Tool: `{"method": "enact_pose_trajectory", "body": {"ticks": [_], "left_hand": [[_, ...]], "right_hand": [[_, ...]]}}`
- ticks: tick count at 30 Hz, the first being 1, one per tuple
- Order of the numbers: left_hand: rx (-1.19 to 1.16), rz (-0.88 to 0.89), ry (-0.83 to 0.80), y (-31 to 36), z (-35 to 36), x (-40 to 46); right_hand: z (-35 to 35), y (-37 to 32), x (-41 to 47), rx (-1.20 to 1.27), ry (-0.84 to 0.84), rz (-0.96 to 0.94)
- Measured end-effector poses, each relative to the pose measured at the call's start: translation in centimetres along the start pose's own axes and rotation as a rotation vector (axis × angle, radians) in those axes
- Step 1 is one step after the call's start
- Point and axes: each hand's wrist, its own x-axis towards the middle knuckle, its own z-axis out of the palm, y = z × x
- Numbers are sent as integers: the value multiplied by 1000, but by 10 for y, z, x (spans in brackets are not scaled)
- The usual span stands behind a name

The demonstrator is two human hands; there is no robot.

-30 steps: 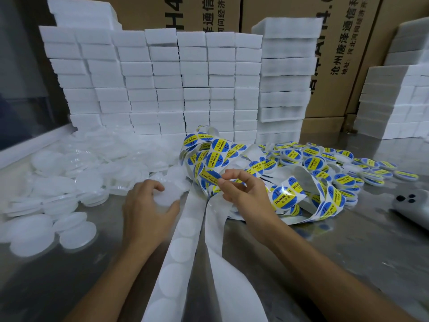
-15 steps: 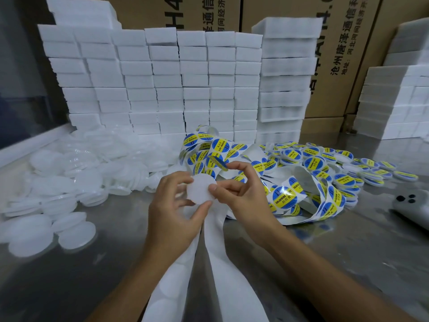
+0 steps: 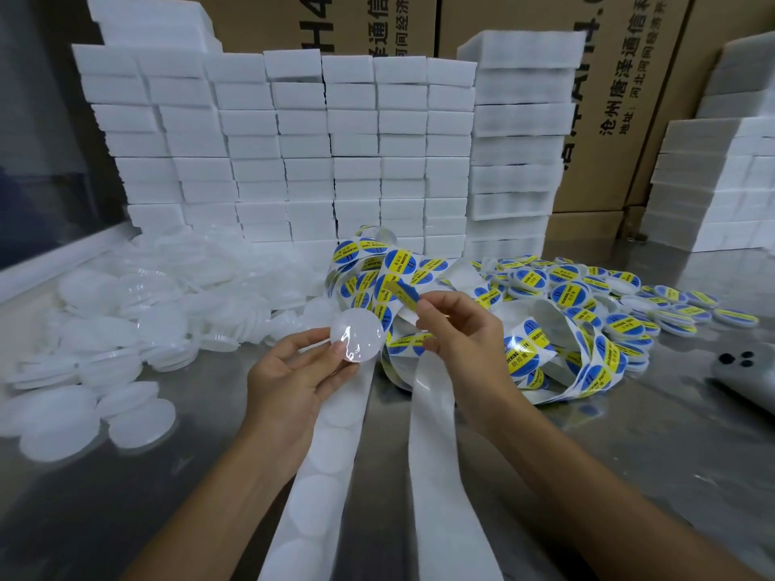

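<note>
Hands worked over the centre of the table [image 3: 629, 475]. The left hand [image 3: 289, 379] held one lid [image 3: 356, 335] at 9 o'clock of the right hand [image 3: 465, 341], just beside it. The right hand pinched a sticker [image 3: 404, 292] off the lid's 1 o'clock edge. A tangle of sticker strip [image 3: 524, 358] lay behind the hands, from 12 to 3 o'clock. Backing strips [image 3: 436, 454] ran to 6 o'clock between the forearms. Bare lids [image 3: 146, 304] were heaped at 9 to 10 o'clock, labelled lids [image 3: 608, 295] at 2 o'clock. A phone [image 3: 746, 371] lay at 3 o'clock, well apart. Stacked blocks [image 3: 356, 153] walled 11 to 1 o'clock, with cartons [image 3: 620, 56] behind them.
</note>
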Motion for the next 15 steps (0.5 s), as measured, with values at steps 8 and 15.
{"method": "enact_pose_trajectory", "body": {"ticks": [8, 15], "left_hand": [[22, -6, -37, 0, 0, 1], [41, -13, -45, 1, 2, -1]], "right_hand": [[8, 5, -7, -28, -150, 15], [8, 8, -8, -37, -174, 11]]}}
